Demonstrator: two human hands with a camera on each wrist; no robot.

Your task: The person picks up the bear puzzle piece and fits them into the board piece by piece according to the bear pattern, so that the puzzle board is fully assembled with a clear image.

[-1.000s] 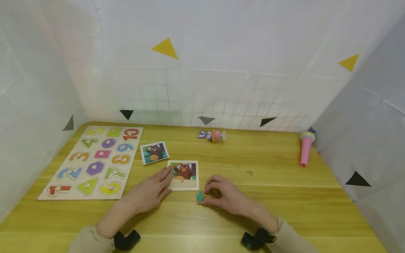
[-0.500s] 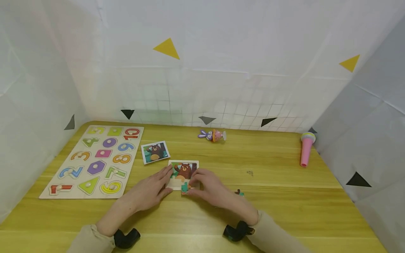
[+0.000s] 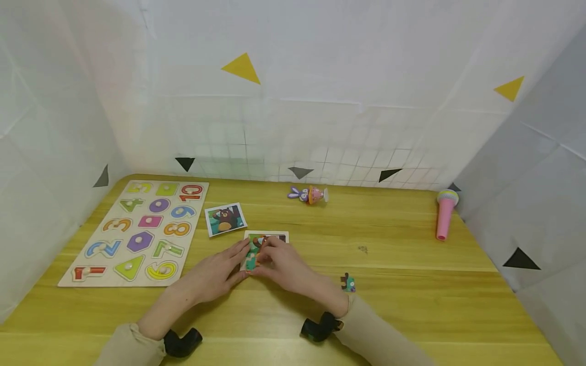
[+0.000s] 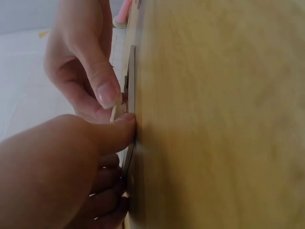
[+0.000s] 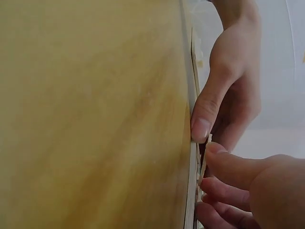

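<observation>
In the head view, my left hand (image 3: 208,274) rests with fairly straight fingers along the left side of a small bear jigsaw tray (image 3: 269,232); its thumb touches the near edge. My right hand (image 3: 288,269) pinches a teal and orange puzzle piece (image 3: 251,263) over the tray's near left part. Both wrist views show this piece edge-on: it is tilted above the tray, between the right thumb and fingers, close to the left thumb. The right hand hides much of the tray. A loose teal and brown puzzle piece (image 3: 349,282) lies to the right.
A bear picture card (image 3: 226,219) lies just behind the tray. A number and shape peg board (image 3: 133,234) fills the table's left side. A rabbit toy (image 3: 309,194) lies at the back, and a pink toy microphone (image 3: 444,216) at the far right.
My right hand has carried the puzzle piece leftward from the table onto the tray's near left part. The loose piece at the right has come into sight. My left hand has stayed put.
</observation>
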